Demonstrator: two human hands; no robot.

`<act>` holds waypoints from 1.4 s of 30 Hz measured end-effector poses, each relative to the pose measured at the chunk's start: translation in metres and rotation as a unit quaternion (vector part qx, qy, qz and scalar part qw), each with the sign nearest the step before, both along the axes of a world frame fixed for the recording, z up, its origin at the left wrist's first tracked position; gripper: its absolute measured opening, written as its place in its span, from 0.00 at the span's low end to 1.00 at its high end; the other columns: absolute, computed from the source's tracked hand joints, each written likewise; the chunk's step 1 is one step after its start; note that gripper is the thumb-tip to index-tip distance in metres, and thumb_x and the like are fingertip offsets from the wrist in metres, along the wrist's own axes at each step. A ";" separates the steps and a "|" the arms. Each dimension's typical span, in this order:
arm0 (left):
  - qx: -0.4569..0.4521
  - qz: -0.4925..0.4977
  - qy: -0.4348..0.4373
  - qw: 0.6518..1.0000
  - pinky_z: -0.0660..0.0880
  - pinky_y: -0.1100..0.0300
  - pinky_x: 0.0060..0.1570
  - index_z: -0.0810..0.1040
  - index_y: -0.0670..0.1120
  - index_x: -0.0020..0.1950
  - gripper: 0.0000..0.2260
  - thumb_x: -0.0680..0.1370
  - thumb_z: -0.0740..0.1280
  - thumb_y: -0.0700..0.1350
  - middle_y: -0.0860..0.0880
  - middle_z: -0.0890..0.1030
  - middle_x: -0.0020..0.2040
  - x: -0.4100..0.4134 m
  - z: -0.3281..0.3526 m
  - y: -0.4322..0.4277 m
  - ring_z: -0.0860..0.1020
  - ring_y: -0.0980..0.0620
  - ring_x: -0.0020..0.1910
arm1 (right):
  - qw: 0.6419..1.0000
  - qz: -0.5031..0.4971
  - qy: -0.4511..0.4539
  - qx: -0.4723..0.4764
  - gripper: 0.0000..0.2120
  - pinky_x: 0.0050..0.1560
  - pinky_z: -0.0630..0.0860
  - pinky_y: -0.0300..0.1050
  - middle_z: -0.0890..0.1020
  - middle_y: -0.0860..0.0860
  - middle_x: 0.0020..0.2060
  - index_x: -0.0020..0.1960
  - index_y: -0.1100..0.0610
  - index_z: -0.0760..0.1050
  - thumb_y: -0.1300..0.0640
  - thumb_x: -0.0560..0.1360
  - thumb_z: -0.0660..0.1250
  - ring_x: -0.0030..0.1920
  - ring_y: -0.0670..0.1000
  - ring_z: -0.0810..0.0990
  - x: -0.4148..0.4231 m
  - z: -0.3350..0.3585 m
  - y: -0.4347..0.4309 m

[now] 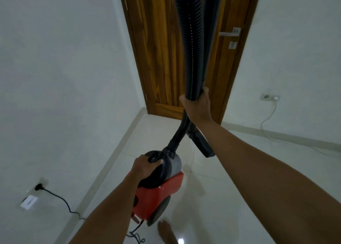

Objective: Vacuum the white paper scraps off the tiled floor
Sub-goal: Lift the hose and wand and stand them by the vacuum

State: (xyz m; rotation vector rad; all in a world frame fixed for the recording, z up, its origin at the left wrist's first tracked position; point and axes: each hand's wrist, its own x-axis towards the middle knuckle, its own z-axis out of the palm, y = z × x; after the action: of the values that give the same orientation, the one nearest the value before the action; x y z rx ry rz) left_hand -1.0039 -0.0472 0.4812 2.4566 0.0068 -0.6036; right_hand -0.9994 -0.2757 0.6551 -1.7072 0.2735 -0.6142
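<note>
Low at left, gripping the handle [154, 158] of the vacuum [162, 188] with the left hand [144, 167]; higher and farther ahead, clamping the upright hose [186, 40] with the right hand [196, 108], with nozzle [205, 146] hanging between over the floor [258, 184]; no scraps in view.

Both arms bare, stretched forward. Left hand [145, 167] low, knuckles up, fingers curled round vacuum handle [155, 158]. Right hand [198, 107] higher and farther out, back toward camera, gripping looped hose [184, 40]. Bare foot [165, 231] at bottom edge
</note>
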 end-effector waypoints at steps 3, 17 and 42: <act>-0.010 0.015 0.010 1.000 0.76 0.59 0.53 0.79 0.45 0.68 0.31 0.74 0.71 0.65 0.42 0.82 0.61 0.065 -0.008 -0.007 0.81 0.43 0.58 | 1.000 0.016 0.014 0.001 0.22 0.31 0.77 0.34 0.76 0.53 0.41 0.59 0.59 0.67 0.62 0.71 0.74 0.36 0.48 0.77 0.072 -0.006 -0.008; -0.005 0.063 0.070 0.996 0.78 0.50 0.62 0.75 0.47 0.73 0.32 0.76 0.70 0.64 0.43 0.80 0.66 0.352 -0.016 -0.017 0.79 0.42 0.63 | 0.993 0.079 0.076 0.041 0.25 0.32 0.73 0.23 0.76 0.39 0.47 0.64 0.50 0.66 0.51 0.75 0.77 0.39 0.32 0.79 0.390 -0.034 -0.029; 0.034 0.142 0.206 0.968 0.68 0.63 0.49 0.74 0.45 0.72 0.22 0.84 0.61 0.57 0.42 0.81 0.65 0.792 -0.189 0.016 0.78 0.45 0.63 | 0.944 0.177 0.268 0.079 0.41 0.61 0.74 0.43 0.79 0.48 0.66 0.75 0.55 0.71 0.40 0.68 0.79 0.68 0.53 0.76 0.919 -0.269 0.049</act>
State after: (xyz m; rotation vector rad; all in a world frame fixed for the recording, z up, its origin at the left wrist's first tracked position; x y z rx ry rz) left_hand -0.2120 -0.0308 0.2924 2.2895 0.5425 -0.9811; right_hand -0.0803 -0.2263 0.3858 -1.6867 0.3747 0.1449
